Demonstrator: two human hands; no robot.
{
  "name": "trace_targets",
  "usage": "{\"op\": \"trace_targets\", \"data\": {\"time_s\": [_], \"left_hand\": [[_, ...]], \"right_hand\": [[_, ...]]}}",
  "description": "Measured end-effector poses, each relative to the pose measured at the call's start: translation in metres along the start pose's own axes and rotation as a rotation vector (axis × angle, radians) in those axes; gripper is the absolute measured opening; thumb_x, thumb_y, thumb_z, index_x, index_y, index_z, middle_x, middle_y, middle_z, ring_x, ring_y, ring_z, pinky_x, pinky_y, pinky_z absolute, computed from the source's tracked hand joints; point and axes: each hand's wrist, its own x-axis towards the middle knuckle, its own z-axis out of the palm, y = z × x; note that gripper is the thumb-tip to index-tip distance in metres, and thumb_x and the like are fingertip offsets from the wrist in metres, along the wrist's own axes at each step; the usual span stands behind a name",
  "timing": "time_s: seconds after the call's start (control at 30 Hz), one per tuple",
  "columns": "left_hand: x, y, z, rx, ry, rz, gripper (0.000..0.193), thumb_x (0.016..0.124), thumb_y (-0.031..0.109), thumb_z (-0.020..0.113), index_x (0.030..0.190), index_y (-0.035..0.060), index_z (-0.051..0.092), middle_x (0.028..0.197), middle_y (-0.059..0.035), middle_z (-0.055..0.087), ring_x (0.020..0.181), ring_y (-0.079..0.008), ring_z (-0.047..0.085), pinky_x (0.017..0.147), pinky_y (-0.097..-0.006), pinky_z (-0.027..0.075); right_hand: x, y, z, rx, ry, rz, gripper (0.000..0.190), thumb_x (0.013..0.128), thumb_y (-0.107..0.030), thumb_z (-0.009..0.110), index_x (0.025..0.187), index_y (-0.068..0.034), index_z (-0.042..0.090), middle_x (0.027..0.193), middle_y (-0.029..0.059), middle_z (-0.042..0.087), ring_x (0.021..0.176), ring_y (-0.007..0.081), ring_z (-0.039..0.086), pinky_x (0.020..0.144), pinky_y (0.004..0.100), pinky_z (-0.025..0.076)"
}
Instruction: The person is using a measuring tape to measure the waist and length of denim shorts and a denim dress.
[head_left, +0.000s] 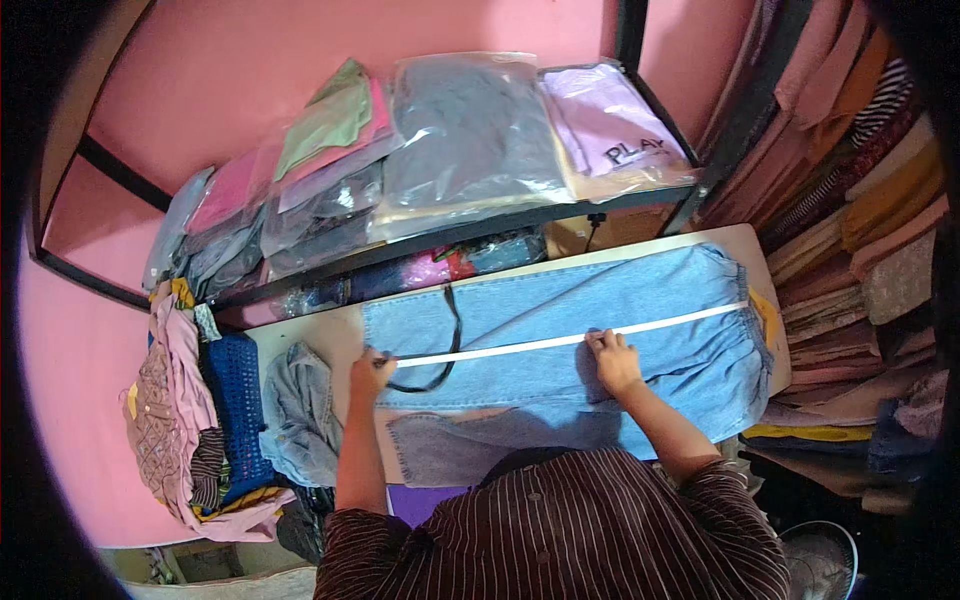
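A light blue denim garment with an elastic waistband (525, 300) lies spread across the table. Along it runs a white measuring tape (517, 347), stretched from the gathered waistband on the right to the leg's hem on the left. My left hand (373, 370) grips the tape near the hem. With bent fingers, my right hand (613, 360) pinches the tape around its middle. A dark curved strip (456, 319), perhaps the tape's other face, crosses the denim beside my left hand and passes by the white length.
Plastic-bagged folded clothes (476, 135) fill a black metal rack shelf (480, 229) behind the table (780, 352). Crumpled denim (300, 420) and a heap of clothes (176, 405) lie at the left. Stacked fabrics (840, 300) crowd the right side.
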Motion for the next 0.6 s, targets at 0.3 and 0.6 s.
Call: {"op": "trace_targets", "data": {"time_s": [0.3,0.6], "left_hand": [[0.013,-0.101,-0.180,0.556,0.242,-0.302,0.039,0.062,0.033,0.074,0.086,0.0056,0.061,0.082,-0.0162,0.064,0.077,-0.0339,0.063,0.066,-0.0443,0.049],[0.020,-0.113,-0.120,0.506,0.071,-0.199,0.042,0.062,0.042,0.073,0.082,0.0061,0.066,0.083,-0.0153,0.065,0.073,-0.0334,0.063,0.066,-0.0426,0.051]], "right_hand": [[0.000,-0.014,0.005,-0.021,0.006,0.098,0.044,0.080,-0.010,0.047,0.122,-0.023,0.053,0.116,0.0104,0.049,0.103,0.0289,0.051,0.080,0.0469,0.047],[0.000,-0.024,0.011,-0.028,0.107,0.157,0.045,0.077,-0.006,0.048,0.119,-0.017,0.055,0.105,0.0098,0.051,0.096,0.0292,0.053,0.072,0.0426,0.050]]}}
